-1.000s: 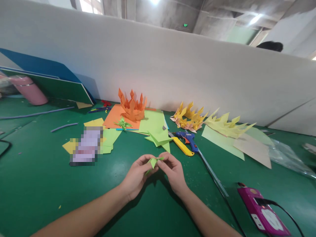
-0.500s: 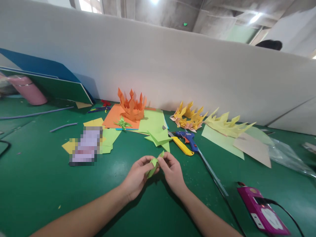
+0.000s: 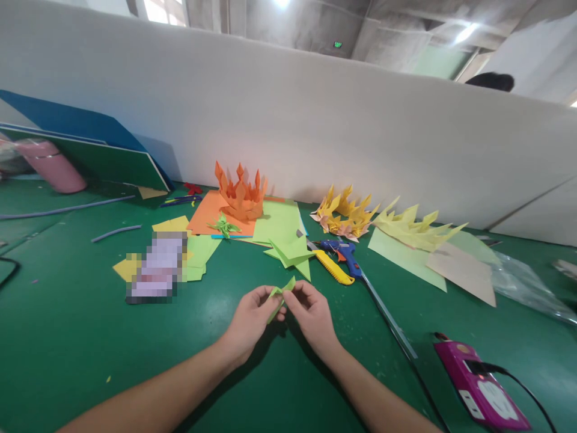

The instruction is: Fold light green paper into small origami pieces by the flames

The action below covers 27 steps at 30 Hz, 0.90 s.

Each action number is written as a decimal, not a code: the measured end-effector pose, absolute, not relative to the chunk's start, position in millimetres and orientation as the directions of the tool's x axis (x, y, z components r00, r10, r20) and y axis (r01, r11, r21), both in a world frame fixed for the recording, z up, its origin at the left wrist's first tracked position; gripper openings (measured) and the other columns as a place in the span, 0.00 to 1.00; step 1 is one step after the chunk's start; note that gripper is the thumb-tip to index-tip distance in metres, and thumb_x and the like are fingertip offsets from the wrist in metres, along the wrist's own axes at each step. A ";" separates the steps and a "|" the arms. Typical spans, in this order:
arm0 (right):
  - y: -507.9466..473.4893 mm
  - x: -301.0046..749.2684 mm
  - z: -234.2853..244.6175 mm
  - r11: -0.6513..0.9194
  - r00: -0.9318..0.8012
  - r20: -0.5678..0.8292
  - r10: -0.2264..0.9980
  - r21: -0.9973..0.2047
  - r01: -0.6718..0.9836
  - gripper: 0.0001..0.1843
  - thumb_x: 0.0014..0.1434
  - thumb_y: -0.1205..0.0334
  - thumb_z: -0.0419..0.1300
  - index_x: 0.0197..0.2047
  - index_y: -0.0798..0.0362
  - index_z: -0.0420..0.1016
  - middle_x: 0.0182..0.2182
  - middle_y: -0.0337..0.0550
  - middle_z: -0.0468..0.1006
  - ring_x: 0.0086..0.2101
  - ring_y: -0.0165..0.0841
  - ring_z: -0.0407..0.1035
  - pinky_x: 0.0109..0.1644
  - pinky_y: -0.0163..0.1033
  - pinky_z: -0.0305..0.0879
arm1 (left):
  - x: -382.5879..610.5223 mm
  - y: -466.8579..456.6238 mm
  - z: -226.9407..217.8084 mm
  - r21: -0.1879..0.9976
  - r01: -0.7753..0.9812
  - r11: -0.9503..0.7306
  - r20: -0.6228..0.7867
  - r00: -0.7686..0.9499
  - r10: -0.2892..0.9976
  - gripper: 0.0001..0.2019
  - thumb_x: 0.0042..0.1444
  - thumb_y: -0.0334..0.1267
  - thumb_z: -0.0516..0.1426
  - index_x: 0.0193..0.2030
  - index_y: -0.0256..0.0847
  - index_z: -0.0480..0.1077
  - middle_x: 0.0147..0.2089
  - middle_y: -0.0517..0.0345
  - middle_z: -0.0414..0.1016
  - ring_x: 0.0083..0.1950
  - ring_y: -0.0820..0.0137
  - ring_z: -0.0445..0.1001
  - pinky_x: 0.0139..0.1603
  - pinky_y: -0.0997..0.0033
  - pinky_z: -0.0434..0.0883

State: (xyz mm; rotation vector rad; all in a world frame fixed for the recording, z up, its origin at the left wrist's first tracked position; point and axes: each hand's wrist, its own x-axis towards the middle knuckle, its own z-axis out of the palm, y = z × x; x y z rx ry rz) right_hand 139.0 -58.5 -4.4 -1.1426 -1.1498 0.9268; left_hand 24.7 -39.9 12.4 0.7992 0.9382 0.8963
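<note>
A small folded piece of light green paper (image 3: 288, 285) is pinched between both hands above the green table. My left hand (image 3: 253, 319) grips its left side, thumb on top. My right hand (image 3: 311, 313) pinches its right side between thumb and fingers; part of the paper is hidden behind the fingers. Just beyond the hands lie more folded green paper pieces (image 3: 292, 252). A yellow utility knife (image 3: 333, 267) and a blue glue gun (image 3: 345, 251) rest to their right.
An orange paper crown (image 3: 242, 198), a yellow-orange crown (image 3: 346, 216) and a pale yellow crown strip (image 3: 415, 227) stand along the white partition (image 3: 288, 114). A phone (image 3: 157, 267) with a blurred screen lies left. A magenta power strip (image 3: 480, 385) sits at right front.
The folded green paper has turned a little in my fingers and its tip has shifted slightly left. Both hands keep hold of it; the other things stay put.
</note>
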 end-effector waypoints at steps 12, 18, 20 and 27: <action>-59.6 141.4 -7.2 0.148 0.158 0.146 0.977 -0.989 -0.003 0.11 0.52 0.55 0.58 0.25 0.52 0.64 0.20 0.34 0.67 0.21 0.27 0.64 0.26 0.33 0.65 | 22.8 -39.0 17.5 0.879 -0.231 0.418 -0.341 0.309 0.888 0.16 0.35 0.44 0.66 0.24 0.36 0.68 0.20 0.63 0.69 0.22 0.78 0.66 0.25 0.78 0.64; -59.6 147.8 -7.4 0.341 0.090 0.364 0.927 -0.919 0.199 0.13 0.50 0.66 0.56 0.42 0.51 0.70 0.31 0.40 0.70 0.31 0.31 0.68 0.35 0.37 0.67 | 21.8 -37.0 18.0 0.922 -0.133 0.363 -0.300 0.348 0.888 0.11 0.39 0.37 0.63 0.22 0.38 0.64 0.17 0.65 0.66 0.19 0.78 0.64 0.21 0.79 0.61; -60.1 150.5 -5.4 0.421 0.022 0.445 0.896 -0.862 0.282 0.16 0.50 0.70 0.55 0.43 0.49 0.71 0.33 0.41 0.70 0.35 0.32 0.67 0.39 0.39 0.66 | 20.0 -35.6 17.2 0.945 -0.069 0.319 -0.276 0.352 0.894 0.08 0.39 0.33 0.62 0.24 0.38 0.65 0.17 0.67 0.66 0.17 0.80 0.62 0.19 0.80 0.59; -58.8 155.2 -1.9 0.450 -0.018 0.461 0.887 -0.856 0.252 0.07 0.51 0.70 0.54 0.31 0.51 0.72 0.28 0.39 0.69 0.31 0.31 0.66 0.35 0.36 0.64 | 13.6 -31.7 17.6 0.969 0.128 0.209 -0.242 0.364 0.899 0.02 0.41 0.32 0.58 0.25 0.37 0.70 0.17 0.65 0.65 0.17 0.78 0.62 0.19 0.78 0.60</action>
